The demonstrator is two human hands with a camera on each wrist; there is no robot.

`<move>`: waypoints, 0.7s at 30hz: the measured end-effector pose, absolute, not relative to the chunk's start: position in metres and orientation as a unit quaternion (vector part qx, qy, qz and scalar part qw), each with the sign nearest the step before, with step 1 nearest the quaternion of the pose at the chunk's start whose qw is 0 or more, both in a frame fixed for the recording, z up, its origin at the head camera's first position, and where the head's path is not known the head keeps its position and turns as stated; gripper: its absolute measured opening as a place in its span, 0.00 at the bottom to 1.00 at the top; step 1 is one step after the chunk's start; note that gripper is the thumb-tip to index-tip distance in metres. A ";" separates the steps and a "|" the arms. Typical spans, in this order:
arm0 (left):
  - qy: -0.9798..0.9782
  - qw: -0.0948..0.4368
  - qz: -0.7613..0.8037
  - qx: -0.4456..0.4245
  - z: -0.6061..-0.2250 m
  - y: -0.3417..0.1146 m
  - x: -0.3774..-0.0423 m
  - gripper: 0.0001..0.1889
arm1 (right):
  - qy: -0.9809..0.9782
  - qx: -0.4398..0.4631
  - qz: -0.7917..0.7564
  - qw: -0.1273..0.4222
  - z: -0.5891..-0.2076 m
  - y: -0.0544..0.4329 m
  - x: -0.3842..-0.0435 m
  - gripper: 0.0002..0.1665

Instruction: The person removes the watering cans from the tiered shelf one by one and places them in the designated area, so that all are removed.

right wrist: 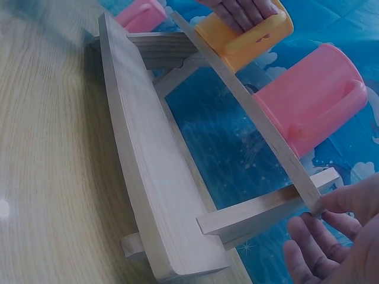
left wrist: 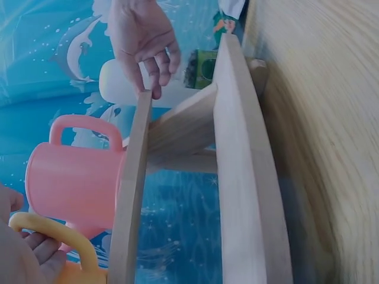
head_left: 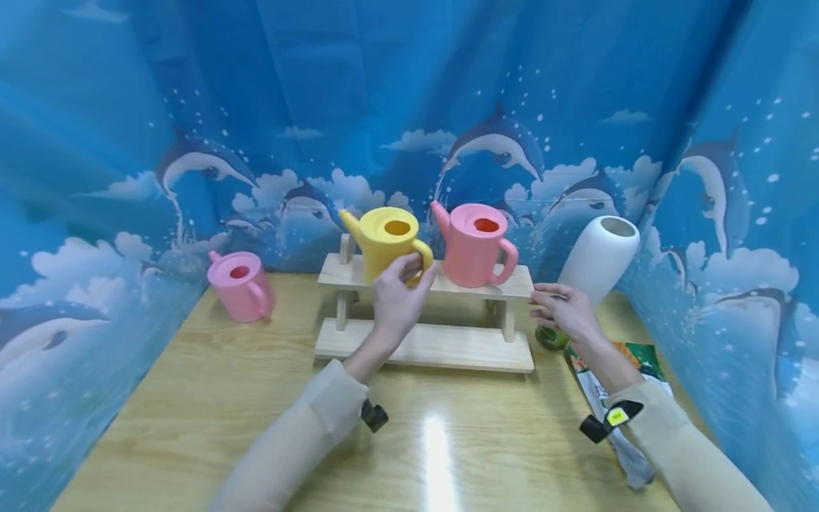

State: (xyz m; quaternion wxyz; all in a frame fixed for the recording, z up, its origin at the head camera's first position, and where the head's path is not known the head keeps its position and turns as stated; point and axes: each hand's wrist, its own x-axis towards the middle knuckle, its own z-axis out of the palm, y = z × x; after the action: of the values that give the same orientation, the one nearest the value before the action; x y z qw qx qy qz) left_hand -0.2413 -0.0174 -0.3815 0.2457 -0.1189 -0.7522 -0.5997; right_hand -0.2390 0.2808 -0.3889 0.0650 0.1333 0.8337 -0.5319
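A yellow watering can (head_left: 379, 245) is on the top board of a two-tier wooden shelf (head_left: 425, 346), spout to the left. My left hand (head_left: 398, 295) holds it by its handle, fingers curled through the loop in the left wrist view. Beside it on the same board stands a pink watering can (head_left: 473, 245), its handle (left wrist: 86, 123) toward the right. At the right end of that board my right hand (head_left: 566, 313) pinches the corner between thumb and finger. The other fingers of the right hand (right wrist: 331, 236) hang loosely bent below the board.
Another pink watering can (head_left: 242, 286) stands on the table (head_left: 256, 405) at the left. Behind my right hand is a white vase (head_left: 599, 257), with a small green object (head_left: 552, 338) and a printed bag (head_left: 643, 359) nearby. Blue dolphin-print curtains (head_left: 358, 85) enclose the table.
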 end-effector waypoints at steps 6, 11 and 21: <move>-0.765 0.250 -0.587 -0.091 -0.375 -0.021 -0.235 0.17 | 0.834 0.131 -0.532 0.066 -0.388 0.282 -0.238 0.34; -0.790 0.255 -0.550 -0.090 -0.370 -0.036 -0.223 0.17 | 0.833 0.132 -0.534 0.062 -0.389 0.283 -0.238 0.34; -0.814 0.217 -0.535 -0.054 -0.359 -0.076 -0.207 0.15 | 0.833 0.135 -0.533 0.058 -0.388 0.280 -0.238 0.33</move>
State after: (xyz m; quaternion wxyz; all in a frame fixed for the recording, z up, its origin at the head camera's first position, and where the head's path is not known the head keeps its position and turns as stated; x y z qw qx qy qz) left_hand -0.2067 -0.0757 -0.3586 0.2174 -0.0541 -0.8143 -0.5354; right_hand -0.2385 0.2804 -0.3881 0.0582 0.1352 0.8330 -0.5333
